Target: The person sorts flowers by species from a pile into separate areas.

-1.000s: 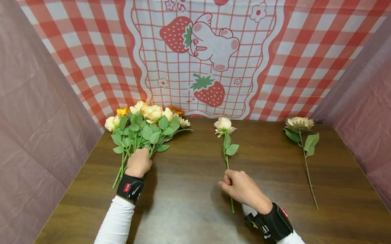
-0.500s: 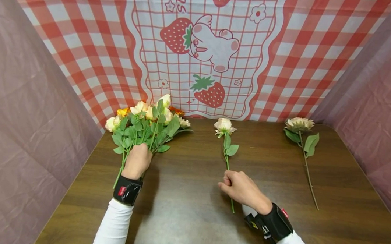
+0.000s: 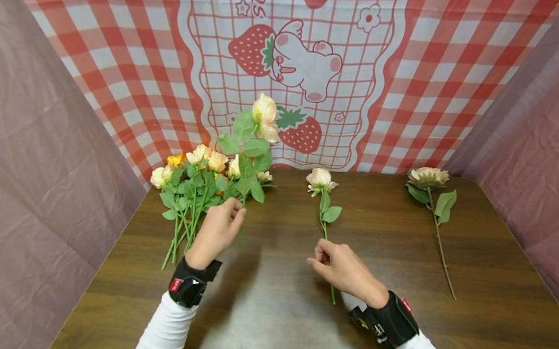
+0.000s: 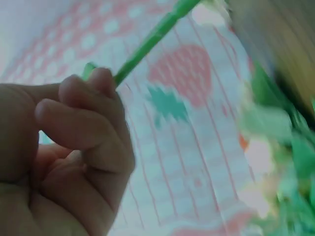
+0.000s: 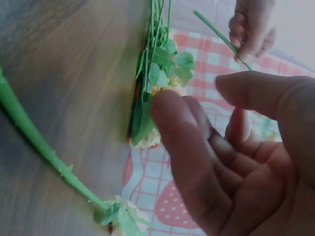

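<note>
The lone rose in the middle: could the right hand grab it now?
Probably yes: the right hand hovers close above its stem, apparently holding nothing, with nothing visible between them.

Brown wood-grain table (image 3: pixel 273 300): glossy, with a pale sheen near the front middle.
Loose bunch of peach and orange green-stemmed flowers (image 3: pixel 195 188): lying at left, heads toward the back.
Cream green-stemmed rose (image 3: pixel 325 203): lying mid-table, bloom toward the back.
Cream brown-stemmed daisy-like flower (image 3: pixel 437 228): lying at right, well apart from the rose.
</note>
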Tool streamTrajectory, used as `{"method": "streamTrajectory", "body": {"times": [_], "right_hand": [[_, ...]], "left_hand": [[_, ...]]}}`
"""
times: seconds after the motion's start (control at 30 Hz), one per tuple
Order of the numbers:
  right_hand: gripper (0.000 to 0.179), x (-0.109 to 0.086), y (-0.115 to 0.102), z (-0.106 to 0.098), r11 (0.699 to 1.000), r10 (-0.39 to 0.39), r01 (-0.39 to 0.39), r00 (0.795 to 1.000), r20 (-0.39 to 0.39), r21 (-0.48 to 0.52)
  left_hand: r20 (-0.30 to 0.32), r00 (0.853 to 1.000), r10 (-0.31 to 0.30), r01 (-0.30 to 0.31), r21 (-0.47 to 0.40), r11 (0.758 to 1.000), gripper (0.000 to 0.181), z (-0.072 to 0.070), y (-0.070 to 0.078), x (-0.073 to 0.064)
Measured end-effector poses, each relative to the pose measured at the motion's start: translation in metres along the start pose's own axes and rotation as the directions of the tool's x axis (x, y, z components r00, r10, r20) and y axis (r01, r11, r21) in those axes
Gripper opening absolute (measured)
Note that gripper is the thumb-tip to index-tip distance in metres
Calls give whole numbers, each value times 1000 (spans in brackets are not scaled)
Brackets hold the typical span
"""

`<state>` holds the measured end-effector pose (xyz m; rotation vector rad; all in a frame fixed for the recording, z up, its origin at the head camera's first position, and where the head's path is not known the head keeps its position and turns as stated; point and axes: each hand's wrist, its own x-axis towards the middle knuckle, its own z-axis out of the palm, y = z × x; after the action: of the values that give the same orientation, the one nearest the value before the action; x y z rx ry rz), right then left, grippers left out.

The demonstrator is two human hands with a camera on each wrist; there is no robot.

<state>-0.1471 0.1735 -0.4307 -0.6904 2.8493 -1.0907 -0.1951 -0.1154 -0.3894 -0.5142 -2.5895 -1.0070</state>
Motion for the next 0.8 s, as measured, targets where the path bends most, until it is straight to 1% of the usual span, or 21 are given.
{"method": "streamTrajectory", "body": {"times": [0.07, 0.13, 0.17, 0.23, 0.3, 0.4, 0.47, 0.5, 0.57, 0.63, 0.73, 0.8], "right_hand": [[17, 0, -3, 0, 998, -37, 37, 999, -8, 46], [10, -1, -6, 0, 993, -71, 72, 997, -18, 92], [8, -1, -8, 0, 990, -87, 89, 996, -26, 113], [8, -1, -12, 0, 981, -114, 119, 993, -43, 151], [14, -2, -16, 1, 972, -135, 144, 989, -61, 187], [23, -3, -21, 3, 955, -172, 191, 980, -103, 225], [24, -4, -23, 5, 945, -197, 224, 972, -130, 239], [22, -4, -24, 6, 942, -209, 238, 968, -142, 238], [16, -4, -25, 8, 937, -228, 262, 960, -163, 232], [9, -4, -25, 8, 937, -237, 272, 956, -171, 218], [8, -5, -25, 8, 942, -238, 269, 957, -169, 200], [8, -6, -23, 7, 947, -226, 255, 961, -157, 197]], "left_hand": [[5, 999, 46, -46, -77, 996, 5, 6, 10, -2], [13, 997, 81, -78, -153, 985, 5, 12, 21, -5], [26, 996, 91, -84, -196, 977, 5, 15, 26, -7], [59, 993, 106, -86, -270, 959, 7, 21, 35, -11], [98, 988, 118, -79, -334, 939, 7, 27, 43, -15], [158, 977, 143, -66, -414, 908, 8, 37, 52, -21], [188, 969, 158, -56, -459, 887, 9, 43, 57, -24], [198, 966, 165, -52, -478, 877, 9, 46, 58, -25], [206, 963, 175, -49, -502, 864, 9, 52, 60, -27], [209, 961, 178, -46, -516, 855, 9, 57, 62, -28], [214, 961, 175, -42, -514, 857, 8, 61, 63, -29], [218, 960, 176, -46, -498, 866, 7, 62, 63, -29]]}}
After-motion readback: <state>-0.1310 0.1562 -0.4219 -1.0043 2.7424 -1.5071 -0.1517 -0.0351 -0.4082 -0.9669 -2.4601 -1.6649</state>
